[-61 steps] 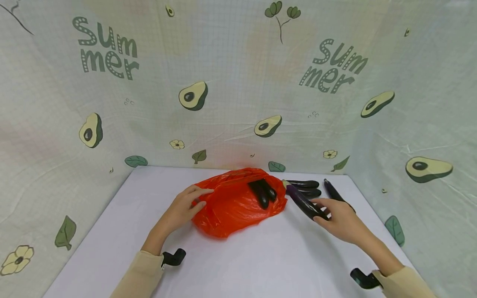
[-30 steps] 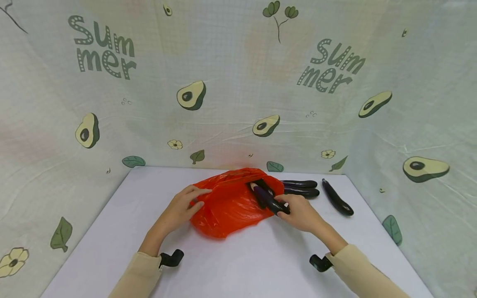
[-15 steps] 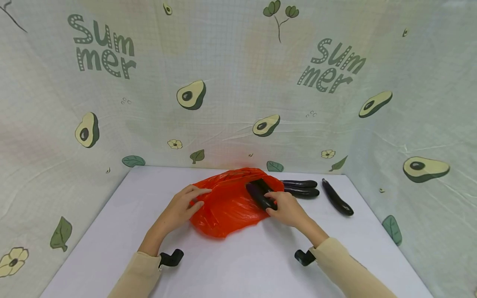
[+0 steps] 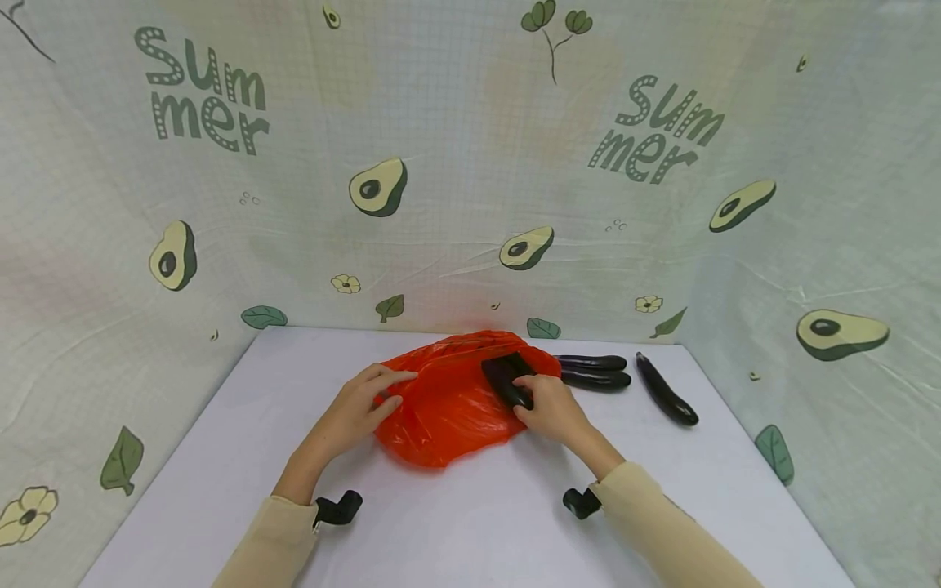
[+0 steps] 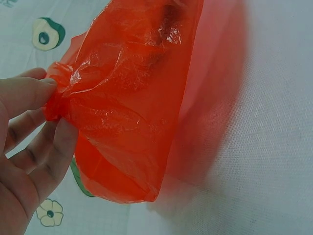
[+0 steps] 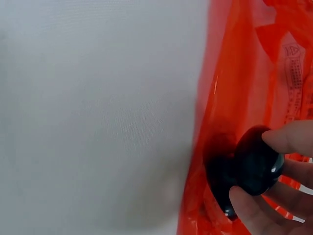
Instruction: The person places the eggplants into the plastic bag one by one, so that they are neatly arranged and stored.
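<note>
An orange-red plastic bag (image 4: pixel 456 425) lies on its side at the back of the white table, its mouth facing right and forward. My left hand (image 4: pixel 360 408) pinches gathered plastic at the bag's left, between thumb and fingers, as the left wrist view shows. At the mouth, my right hand (image 4: pixel 555 412) grips the blunt end of a dark purple eggplant (image 4: pixel 506 380) whose front part is inside the bag. Another eggplant (image 6: pixel 220 181) lies against it in the bag, seen in the right wrist view. The far ends of both are hidden.
Two eggplants (image 4: pixel 599 380) lie side by side on the table just right of the bag. A single eggplant (image 4: pixel 665 394) lies slanted farther right. Patterned cloth walls (image 4: pixel 456 163) with avocado prints enclose the table (image 4: pixel 470 531) at the back and sides.
My right hand has carried the eggplant left from the table's right side and into the bag's mouth. My left hand has stayed on the bag.
</note>
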Demonstrator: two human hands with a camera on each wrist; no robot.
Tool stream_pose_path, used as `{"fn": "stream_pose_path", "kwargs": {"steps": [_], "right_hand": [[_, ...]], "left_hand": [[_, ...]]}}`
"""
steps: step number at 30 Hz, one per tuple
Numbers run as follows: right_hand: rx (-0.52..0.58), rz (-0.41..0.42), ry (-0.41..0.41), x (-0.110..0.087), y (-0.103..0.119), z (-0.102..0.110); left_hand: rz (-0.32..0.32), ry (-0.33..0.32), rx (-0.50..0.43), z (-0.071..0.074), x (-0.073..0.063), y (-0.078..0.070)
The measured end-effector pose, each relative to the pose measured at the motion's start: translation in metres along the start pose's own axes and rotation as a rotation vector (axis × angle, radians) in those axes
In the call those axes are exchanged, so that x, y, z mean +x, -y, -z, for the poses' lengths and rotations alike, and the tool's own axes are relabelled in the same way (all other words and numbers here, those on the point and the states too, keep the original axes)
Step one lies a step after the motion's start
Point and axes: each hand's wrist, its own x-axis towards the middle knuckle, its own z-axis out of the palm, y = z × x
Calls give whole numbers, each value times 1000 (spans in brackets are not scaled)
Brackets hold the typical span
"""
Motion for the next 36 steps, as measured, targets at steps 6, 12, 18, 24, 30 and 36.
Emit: {"fn": "stream_pose_path", "kwargs": {"steps": [6, 12, 18, 24, 30, 36], "right_hand": [[4, -20, -14, 3, 5, -6], [-37, -43, -43, 4, 8, -15], [-31, -61, -49, 3, 9, -25], [-26, -70, -59, 2, 10, -32], [-33, -57, -106, 5, 10, -37], [7, -53, -147, 10, 10, -39]], "left_hand": [[4, 1, -6, 0, 1, 1], [6, 3, -2, 0, 1, 2], [6, 4, -4, 1, 0, 1], [8, 6, -2, 1, 0, 1], [9, 5, -1, 1, 0, 2], [12, 7, 0, 1, 0, 3]]}}
